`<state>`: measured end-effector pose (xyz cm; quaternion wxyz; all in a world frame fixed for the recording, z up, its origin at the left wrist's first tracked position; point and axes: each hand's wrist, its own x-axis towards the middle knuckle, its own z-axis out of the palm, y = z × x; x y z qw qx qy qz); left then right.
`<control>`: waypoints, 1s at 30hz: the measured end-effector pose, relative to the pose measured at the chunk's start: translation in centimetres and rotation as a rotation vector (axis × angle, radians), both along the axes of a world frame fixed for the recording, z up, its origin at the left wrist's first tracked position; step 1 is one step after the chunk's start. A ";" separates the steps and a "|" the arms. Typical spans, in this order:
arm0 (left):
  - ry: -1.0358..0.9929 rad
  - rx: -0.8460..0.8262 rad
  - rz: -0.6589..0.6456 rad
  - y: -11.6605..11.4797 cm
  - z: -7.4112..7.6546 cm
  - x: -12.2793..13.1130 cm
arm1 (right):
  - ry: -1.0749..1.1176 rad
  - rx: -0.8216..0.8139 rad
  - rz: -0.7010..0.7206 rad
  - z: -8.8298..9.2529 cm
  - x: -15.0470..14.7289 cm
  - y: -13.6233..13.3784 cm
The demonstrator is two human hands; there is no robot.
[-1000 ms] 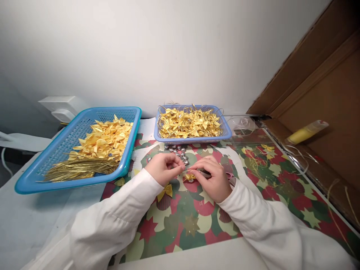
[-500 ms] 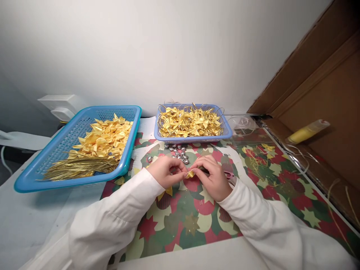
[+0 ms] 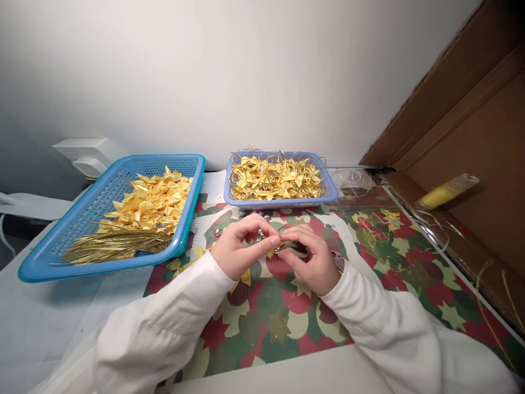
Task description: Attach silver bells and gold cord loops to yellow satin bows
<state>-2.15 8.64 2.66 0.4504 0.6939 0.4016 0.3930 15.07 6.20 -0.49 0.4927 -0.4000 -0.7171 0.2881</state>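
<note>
My left hand point(image 3: 245, 247) and my right hand point(image 3: 312, 259) meet at the fingertips over the patterned sheet. Between them show a small silver bell point(image 3: 278, 250) and a bit of yellow satin ribbon piece point(image 3: 269, 254), mostly covered by fingers. The right thumb and fingers pinch the ribbon piece. My left thumb and forefinger are pressed together just above the bell; what lies in them is hidden. Loose silver bells point(image 3: 260, 235) lie behind the left hand, partly covered. A yellow ribbon piece point(image 3: 245, 278) rests below the left wrist.
A blue basket point(image 3: 191, 210) at left holds yellow ribbon pieces and a bundle of gold wires point(image 3: 118, 244). Another basket point(image 3: 283, 203) at the back holds ribbon pieces with wire loops. Scissors point(image 3: 337, 256) are partly hidden behind the right hand. Cardboard point(image 3: 463, 109) stands at right.
My left hand has shifted slightly up, its thumb now laid across toward the right fingertips. A silver bell now shows at the ribbon piece, which is more covered than before.
</note>
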 end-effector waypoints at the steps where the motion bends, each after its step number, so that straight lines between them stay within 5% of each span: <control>1: -0.010 0.023 -0.009 -0.2 0.1 0.2 | 0.042 -0.028 0.020 0.2 -0.1 -0.1; 6: -0.033 0.054 -0.008 -0.9 0.3 0.5 | 0.178 -0.182 0.070 1.1 -0.6 -0.6; 14: -0.135 -0.084 -0.018 -1.2 -0.4 0.8 | 0.195 -0.211 0.090 2.1 -0.2 -0.6; 20: 0.120 -0.055 -0.171 -0.7 -2.3 0.8 | 0.236 -0.192 0.045 1.7 0.5 0.1; 26: -0.042 -0.374 -0.218 -0.9 -3.1 1.0 | 0.613 -0.441 -0.007 1.0 0.5 0.9; 30: -0.219 -0.509 -0.180 -0.9 -3.1 1.0 | 0.648 -0.457 -0.061 0.6 0.5 1.4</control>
